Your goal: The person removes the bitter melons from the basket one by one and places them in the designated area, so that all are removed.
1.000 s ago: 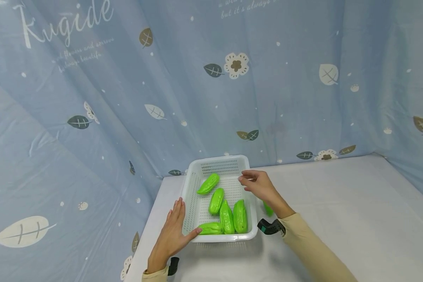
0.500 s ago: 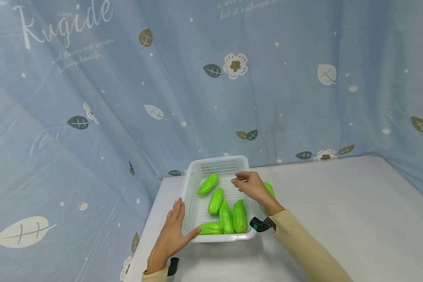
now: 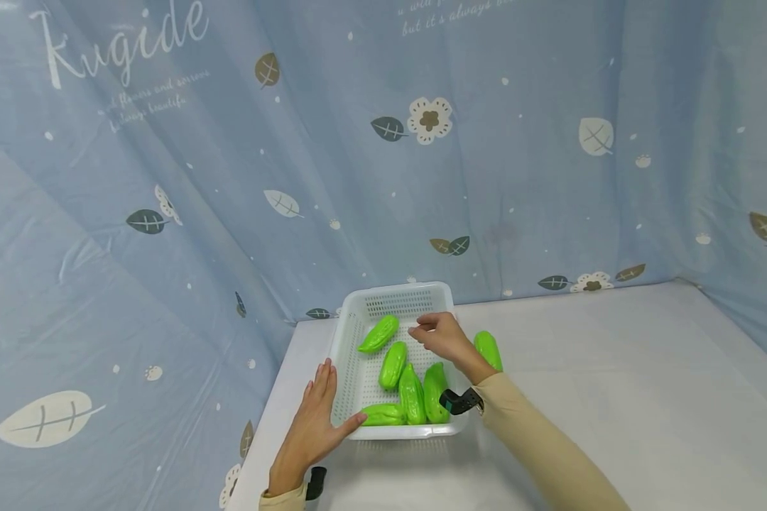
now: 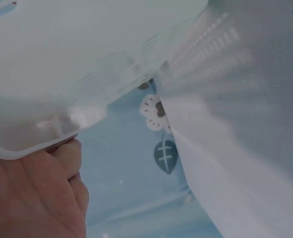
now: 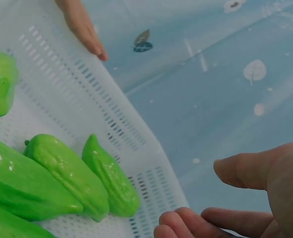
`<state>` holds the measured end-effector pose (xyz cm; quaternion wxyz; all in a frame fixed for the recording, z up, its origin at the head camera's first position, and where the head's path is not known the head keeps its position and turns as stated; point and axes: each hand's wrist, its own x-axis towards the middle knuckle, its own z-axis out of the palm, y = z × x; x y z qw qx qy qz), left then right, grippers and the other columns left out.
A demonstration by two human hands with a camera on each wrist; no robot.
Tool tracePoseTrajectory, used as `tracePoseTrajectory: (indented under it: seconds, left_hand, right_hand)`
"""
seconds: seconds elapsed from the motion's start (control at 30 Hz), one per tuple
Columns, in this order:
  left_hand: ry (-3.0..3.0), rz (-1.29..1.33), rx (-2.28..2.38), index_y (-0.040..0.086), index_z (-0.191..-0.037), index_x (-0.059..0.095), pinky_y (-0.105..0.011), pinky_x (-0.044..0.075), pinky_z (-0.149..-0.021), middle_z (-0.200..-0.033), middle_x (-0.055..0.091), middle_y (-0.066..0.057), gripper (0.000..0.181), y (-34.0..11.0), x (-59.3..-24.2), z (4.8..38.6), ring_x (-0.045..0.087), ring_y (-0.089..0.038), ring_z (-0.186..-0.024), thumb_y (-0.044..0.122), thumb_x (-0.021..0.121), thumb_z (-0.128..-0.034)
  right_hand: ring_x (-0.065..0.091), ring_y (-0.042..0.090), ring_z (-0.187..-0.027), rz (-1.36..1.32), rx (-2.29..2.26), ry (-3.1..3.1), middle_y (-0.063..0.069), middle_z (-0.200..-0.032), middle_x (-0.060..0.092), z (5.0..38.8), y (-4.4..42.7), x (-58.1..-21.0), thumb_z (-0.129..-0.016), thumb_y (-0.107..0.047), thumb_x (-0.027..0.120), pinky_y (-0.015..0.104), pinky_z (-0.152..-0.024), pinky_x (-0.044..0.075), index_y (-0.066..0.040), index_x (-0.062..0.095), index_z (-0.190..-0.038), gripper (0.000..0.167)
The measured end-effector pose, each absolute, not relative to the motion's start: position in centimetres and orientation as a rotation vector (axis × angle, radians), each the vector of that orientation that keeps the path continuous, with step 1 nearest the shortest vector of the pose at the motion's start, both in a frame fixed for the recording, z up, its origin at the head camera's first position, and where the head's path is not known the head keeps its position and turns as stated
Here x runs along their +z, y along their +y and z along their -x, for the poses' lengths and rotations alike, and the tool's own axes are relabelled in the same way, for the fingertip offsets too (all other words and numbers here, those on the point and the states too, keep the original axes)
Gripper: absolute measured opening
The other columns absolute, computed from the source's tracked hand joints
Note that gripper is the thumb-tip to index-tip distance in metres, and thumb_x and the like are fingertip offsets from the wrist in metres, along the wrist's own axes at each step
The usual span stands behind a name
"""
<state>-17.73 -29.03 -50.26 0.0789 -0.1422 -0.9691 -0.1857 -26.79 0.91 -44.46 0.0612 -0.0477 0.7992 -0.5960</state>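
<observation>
A white slotted plastic basket [image 3: 396,432] holds several glossy bright-green gourd-shaped vegetables [image 3: 393,365], ridged and pointed, like toy bitter melons. My left hand [image 3: 313,426] rests on the basket's front left corner, its fingers straight along the outside and the thumb over the rim. In the left wrist view the left hand [image 4: 42,193] touches the basket wall from below the rim. Over the right part of the basket hovers my right hand [image 3: 444,337], holding nothing. In the right wrist view its thumb [image 5: 243,171] stands apart from its loosely bent fingers.
One more green vegetable [image 3: 488,350] lies on the white-covered table [image 3: 613,369], just right of the basket and partly behind the right forearm. A blue patterned curtain [image 3: 518,177] hangs close behind the basket and along the left side.
My right hand has moved a little left over the basket, revealing more of the vegetable on the table. The left hand and the basket's contents have stayed put.
</observation>
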Motion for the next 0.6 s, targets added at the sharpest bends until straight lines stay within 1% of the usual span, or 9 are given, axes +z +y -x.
tracePoseTrajectory:
  seconds: [0.23, 0.37, 0.5, 0.6]
  left_hand:
    - [-2.904, 0.415, -0.586, -0.003, -0.162, 0.023, -0.064, 0.022, -0.126, -0.175, 0.014, -0.015, 0.110, -29.1, -50.3, 17.7, 0.017, -0.040, -0.161, 0.065, 0.068, -0.0882]
    - [-2.903, 0.420, -0.589, -0.003, -0.162, 0.022, -0.064, 0.023, -0.126, -0.175, 0.014, -0.016, 0.110, -29.1, -50.4, 17.7, 0.017, -0.040, -0.161, 0.065, 0.067, -0.0883]
    - [-2.895, 0.427, -0.588, -0.003, -0.162, 0.024, -0.065, 0.024, -0.125, -0.175, 0.015, -0.016, 0.110, -29.1, -50.4, 17.7, 0.019, -0.041, -0.161, 0.065, 0.067, -0.0880]
    - [-2.894, 0.427, -0.591, -0.003, -0.162, 0.024, -0.065, 0.024, -0.125, -0.175, 0.015, -0.015, 0.110, -29.1, -50.4, 17.7, 0.019, -0.041, -0.161, 0.065, 0.067, -0.0881]
  right_hand:
    - [0.072, 0.033, -0.105, 0.110, -1.732, 2.427, 0.024, -0.128, 0.068, 27.4, -0.2, -45.4, -0.101, -0.024, 0.066, 0.045, -0.091, 0.060, 0.006, 0.058, -0.141, 0.051]
    - [0.071, 0.031, -0.108, 0.082, -1.689, 2.452, 0.022, -0.128, 0.068, 27.8, -0.6, -45.8, -0.100, -0.026, 0.067, 0.047, -0.095, 0.058, 0.005, 0.058, -0.141, 0.052]
    - [0.069, 0.033, -0.114, 0.074, -1.663, 2.459, 0.021, -0.131, 0.067, 28.0, -1.0, -46.0, -0.100, -0.028, 0.067, 0.049, -0.097, 0.057, 0.005, 0.059, -0.141, 0.053]
    - [0.069, 0.034, -0.116, 0.078, -1.639, 2.469, 0.022, -0.132, 0.067, 28.1, -1.3, -46.1, -0.100, -0.028, 0.067, 0.050, -0.098, 0.057, 0.005, 0.059, -0.140, 0.053]
